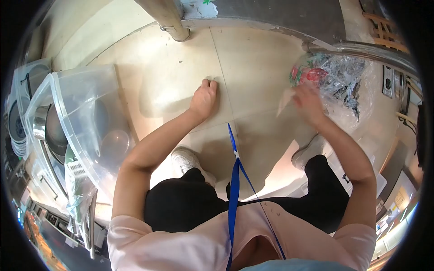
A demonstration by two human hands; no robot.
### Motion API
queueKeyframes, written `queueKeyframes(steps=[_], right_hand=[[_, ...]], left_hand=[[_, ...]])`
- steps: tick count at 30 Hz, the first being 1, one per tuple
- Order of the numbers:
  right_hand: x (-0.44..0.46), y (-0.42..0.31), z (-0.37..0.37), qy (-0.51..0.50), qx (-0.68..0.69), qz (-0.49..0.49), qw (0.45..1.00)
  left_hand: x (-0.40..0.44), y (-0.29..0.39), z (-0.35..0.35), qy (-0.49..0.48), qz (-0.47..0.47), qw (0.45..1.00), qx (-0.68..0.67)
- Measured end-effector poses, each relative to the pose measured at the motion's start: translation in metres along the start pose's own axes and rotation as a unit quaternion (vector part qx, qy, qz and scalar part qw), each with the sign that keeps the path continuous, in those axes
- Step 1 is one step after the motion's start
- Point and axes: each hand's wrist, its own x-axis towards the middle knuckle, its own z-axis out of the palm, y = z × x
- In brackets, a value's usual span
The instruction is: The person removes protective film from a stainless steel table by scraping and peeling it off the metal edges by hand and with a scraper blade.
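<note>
My left hand (204, 99) is held over the beige tiled floor (181, 63), its fingers curled closed. Whether something small sits inside them is hidden. On the right, my right hand (308, 106) is smeared by motion, so its grip is unclear. A pale, thin, pointed shape (284, 102) shows beside its fingertips; I cannot tell if the hand holds it. Just beyond that hand lies a clear plastic bag (346, 74) with crumpled silvery, red and green wrappers in it.
At left stands a clear plastic bin (86, 86) with pans and bowls. A metal leg (174, 27) and a grey panel (280, 16) border the far side. My shoes (185, 160) are on the floor, and a blue lanyard (234, 189) hangs in front of me.
</note>
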Motion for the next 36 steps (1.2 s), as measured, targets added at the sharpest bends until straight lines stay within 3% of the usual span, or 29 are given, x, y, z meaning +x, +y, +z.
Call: queueKeyframes(steps=[1,5,9,12,14,17,22,23,25,26,29,32,36], right_hand=[[0.008,-0.020,0.005,-0.024,0.042,-0.018,0.999],[0.084,-0.085,-0.020,0.120,0.138,-0.072,0.980],[0.184,-0.111,-0.064,0.302,0.207,0.011,0.930],[0.234,-0.127,-0.100,0.155,0.205,0.167,0.952],[0.253,-0.135,-0.112,0.089,0.144,0.254,0.952],[0.258,-0.148,-0.132,-0.009,0.185,0.273,0.944],[0.267,-0.143,-0.126,-0.032,0.195,0.230,0.953],[0.265,-0.146,-0.128,-0.053,0.210,0.226,0.950],[0.268,-0.128,-0.113,0.062,0.083,0.026,0.994],[0.270,-0.117,-0.106,0.118,0.017,-0.078,0.990],[0.253,-0.123,-0.115,0.053,-0.134,-0.186,0.972],[0.245,-0.117,-0.105,0.067,-0.197,-0.269,0.940],[0.243,-0.120,-0.107,0.057,-0.247,-0.279,0.926]], left_hand=[[0.001,0.000,-0.001,-0.005,0.000,1.000,-0.002],[0.001,-0.004,0.001,-0.004,-0.005,1.000,-0.020],[0.000,-0.012,0.011,0.031,0.007,0.998,-0.053],[0.002,-0.001,-0.012,0.053,-0.033,0.997,-0.052],[0.008,0.003,-0.039,0.152,0.012,0.984,-0.090],[0.020,0.008,-0.080,0.296,0.066,0.942,-0.141],[0.032,0.016,-0.131,0.488,0.161,0.835,-0.196],[0.030,0.018,-0.139,0.497,0.153,0.827,-0.214],[0.028,0.014,-0.146,0.511,0.134,0.808,-0.260],[0.027,0.009,-0.146,0.512,0.089,0.808,-0.278],[0.033,-0.016,-0.140,0.524,-0.006,0.783,-0.335],[0.035,-0.030,-0.136,0.513,-0.041,0.780,-0.355],[0.031,-0.027,-0.140,0.489,-0.038,0.803,-0.340]])
